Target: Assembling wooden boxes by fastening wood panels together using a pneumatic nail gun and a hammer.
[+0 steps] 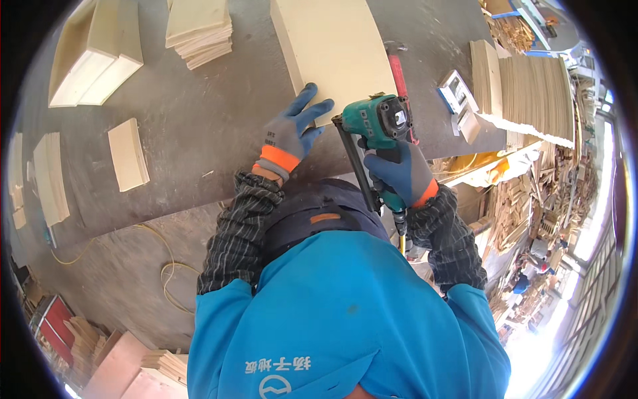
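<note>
My right hand (402, 171), in a blue and grey glove with an orange cuff, is wrapped round the handle of a teal and black nail gun (367, 124). The gun's nose rests at the near end of a pale wooden box or panel (335, 50); whether it touches is hard to tell. An air hose fitting hangs below the gun's grip. My left hand (298, 126), gloved alike, lies with fingers spread at the near left corner of that wooden piece. Just right of the piece lies a hammer with a red handle (399, 74).
On the dark worktable (199, 133) stand a pale box (100, 56), a stack of thin boards (199, 30) and smaller board stacks (128, 154). To the right are a small box of staples or nails (457, 93) and a large board stack (535, 93). A yellow hose (169, 266) curls on the floor.
</note>
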